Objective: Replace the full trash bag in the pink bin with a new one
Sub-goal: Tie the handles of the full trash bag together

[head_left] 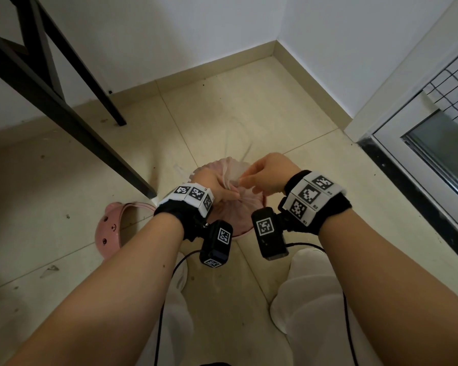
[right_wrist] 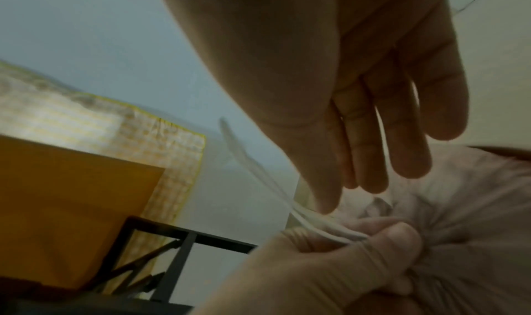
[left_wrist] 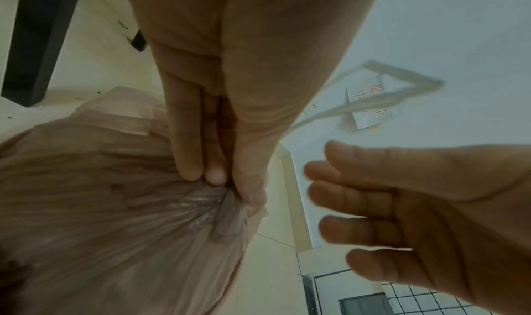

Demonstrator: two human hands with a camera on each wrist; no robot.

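The pink bin [head_left: 242, 235] stands on the floor between my wrists, mostly hidden by the translucent pinkish trash bag [head_left: 245, 207] bulging out of it. My left hand [head_left: 217, 184] grips the bag's gathered neck [left_wrist: 227, 197], fingers and thumb curled tight round the bunched plastic. A white drawstring [left_wrist: 402, 86] runs up out of that fist and loops loose in the air. My right hand [head_left: 265, 175] hovers just right of the neck with its fingers [right_wrist: 373, 161] relaxed. Its thumb tip sits by the drawstring [right_wrist: 252, 168], and nothing is held. The left hand [right_wrist: 373, 252] shows clenched below it.
The bin's pink bear-face lid [head_left: 111, 228] lies on the tiles to the left. Black table legs [head_left: 64, 101] slant in from the far left. A white-framed glass door [head_left: 421, 128] stands at the right, walls meet in a corner ahead. White trouser knees [head_left: 315, 286] are below.
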